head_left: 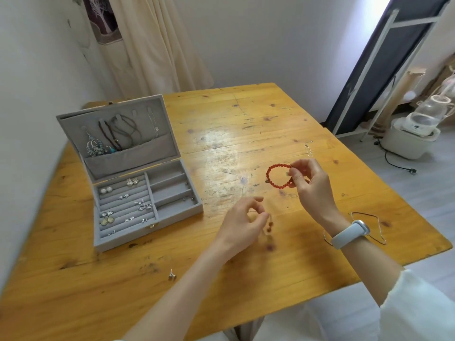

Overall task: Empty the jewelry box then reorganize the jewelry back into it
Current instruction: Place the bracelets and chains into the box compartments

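A grey jewelry box (172,210) stands open at the table's left, with necklaces hanging in its lid and several earrings in its ring rolls. Its right compartments hold almost nothing. My right hand (310,185) pinches a red bead bracelet (272,177) above the table's middle. Lower and to the left, my left hand (243,222) has its fingers pinched on a thin, hard-to-see chain with small dark beads (269,226) dangling under it. A small earring stud (171,275) lies near the front edge. A thin silver chain (309,150) lies beyond my right hand.
A thin necklace (374,225) lies by my right wrist, near the wooden table's (246,114) right edge. Off the table on the right, a white appliance (413,134) sits on the floor beside a dark panel. A wall and a curtain stand behind the box.
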